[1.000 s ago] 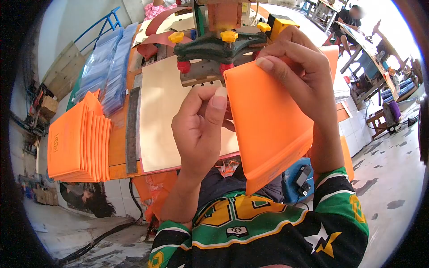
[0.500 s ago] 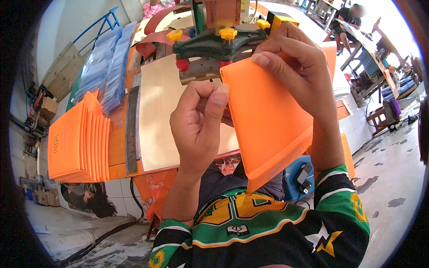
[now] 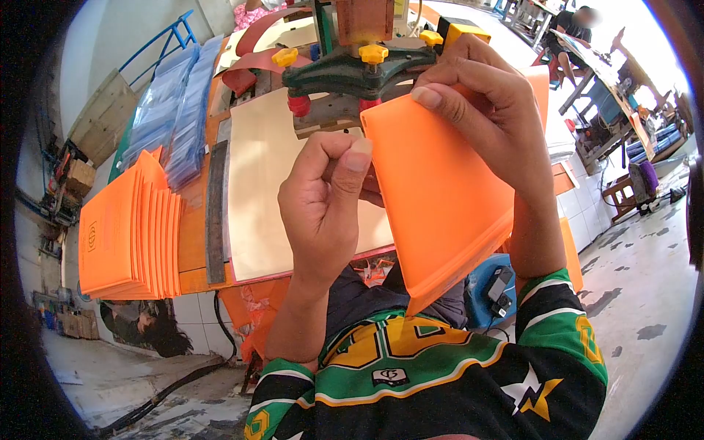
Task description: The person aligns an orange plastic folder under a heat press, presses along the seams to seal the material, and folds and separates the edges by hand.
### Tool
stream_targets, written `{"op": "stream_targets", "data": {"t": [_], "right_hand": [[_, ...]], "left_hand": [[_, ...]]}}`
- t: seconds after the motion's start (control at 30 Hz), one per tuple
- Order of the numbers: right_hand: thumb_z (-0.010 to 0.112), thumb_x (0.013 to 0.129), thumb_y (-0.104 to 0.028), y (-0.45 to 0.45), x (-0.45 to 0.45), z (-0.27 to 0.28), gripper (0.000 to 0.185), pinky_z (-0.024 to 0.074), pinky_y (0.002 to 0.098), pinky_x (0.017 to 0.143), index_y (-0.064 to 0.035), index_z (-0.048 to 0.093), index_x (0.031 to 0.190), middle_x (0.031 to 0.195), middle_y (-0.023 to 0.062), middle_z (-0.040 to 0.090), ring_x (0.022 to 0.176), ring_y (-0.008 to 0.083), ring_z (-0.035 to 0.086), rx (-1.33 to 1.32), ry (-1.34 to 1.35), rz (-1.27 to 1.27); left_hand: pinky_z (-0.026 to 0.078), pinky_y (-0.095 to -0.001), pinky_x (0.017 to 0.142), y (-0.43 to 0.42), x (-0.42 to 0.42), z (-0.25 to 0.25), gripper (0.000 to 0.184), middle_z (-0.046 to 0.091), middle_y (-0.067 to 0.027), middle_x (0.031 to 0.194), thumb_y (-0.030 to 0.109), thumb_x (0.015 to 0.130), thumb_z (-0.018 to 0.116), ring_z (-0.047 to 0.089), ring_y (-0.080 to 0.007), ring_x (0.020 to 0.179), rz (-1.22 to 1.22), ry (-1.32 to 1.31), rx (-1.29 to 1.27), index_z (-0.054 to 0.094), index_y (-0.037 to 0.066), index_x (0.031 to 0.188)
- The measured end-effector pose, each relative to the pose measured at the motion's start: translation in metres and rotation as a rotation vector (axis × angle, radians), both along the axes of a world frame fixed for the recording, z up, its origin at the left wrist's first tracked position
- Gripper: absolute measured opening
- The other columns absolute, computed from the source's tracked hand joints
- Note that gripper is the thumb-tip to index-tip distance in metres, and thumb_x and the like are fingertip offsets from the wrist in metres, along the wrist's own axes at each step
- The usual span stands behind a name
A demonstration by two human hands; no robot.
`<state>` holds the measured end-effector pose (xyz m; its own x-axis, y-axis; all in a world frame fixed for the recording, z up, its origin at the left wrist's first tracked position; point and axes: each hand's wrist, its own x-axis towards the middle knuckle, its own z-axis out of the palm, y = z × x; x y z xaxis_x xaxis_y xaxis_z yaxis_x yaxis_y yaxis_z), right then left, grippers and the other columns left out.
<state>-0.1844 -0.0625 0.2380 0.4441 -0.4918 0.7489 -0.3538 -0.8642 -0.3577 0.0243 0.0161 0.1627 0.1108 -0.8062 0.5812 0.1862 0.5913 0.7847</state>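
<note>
An orange plastic cover [image 3: 447, 198], folded and slanting, hangs in front of me with its lower corner close to my shirt. My right hand [image 3: 488, 110] grips its upper edge between thumb and fingers. At the cover's upper left edge is my left hand [image 3: 326, 198], closed with thumb and forefinger pressed together. Whatever that pinch holds is too small or hidden to make out. Behind the hands stands a dark green press head [image 3: 345, 77] with yellow knobs [image 3: 373, 54] and red feet. Beneath it lies a cream sheet [image 3: 264, 176] on the table.
A stack of printed orange covers [image 3: 117, 235] sits on the table's left side, with clear plastic sleeves [image 3: 165, 110] behind it. A grey metal bar [image 3: 216, 213] borders the cream sheet. A blue stool [image 3: 480, 290] is at my right; another person [image 3: 573, 29] sits far right.
My left hand has shifted very slightly left, its pinched fingertips a little farther from the cover's edge. The right hand and the cover have barely moved.
</note>
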Motion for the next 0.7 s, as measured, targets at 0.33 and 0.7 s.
{"op": "stream_targets", "data": {"t": [0.33,0.7], "right_hand": [[0.079,0.101,-0.014,-0.002,-0.001,-0.001,0.018,0.0484,0.0291,0.080,0.0038,0.078,0.102,0.097,0.0071,0.067,0.090,0.0164,0.061,-0.018,-0.001,0.004],[0.080,0.100,-0.013,-0.001,0.001,-0.001,0.018,0.0475,0.0294,0.080,0.0042,0.078,0.102,0.096,0.0066,0.064,0.090,0.0165,0.060,-0.021,-0.011,-0.008]], "left_hand": [[0.062,-0.0259,0.071,0.005,0.001,0.002,0.027,0.075,-0.0057,0.090,0.023,0.119,0.053,0.074,-0.0109,0.079,-0.009,0.011,0.019,0.065,-0.002,0.115],[0.063,-0.0276,0.074,0.015,-0.003,0.003,0.023,0.076,-0.0102,0.095,0.013,0.116,0.056,0.074,-0.0114,0.084,0.032,0.008,-0.060,0.065,-0.008,0.114]]}}
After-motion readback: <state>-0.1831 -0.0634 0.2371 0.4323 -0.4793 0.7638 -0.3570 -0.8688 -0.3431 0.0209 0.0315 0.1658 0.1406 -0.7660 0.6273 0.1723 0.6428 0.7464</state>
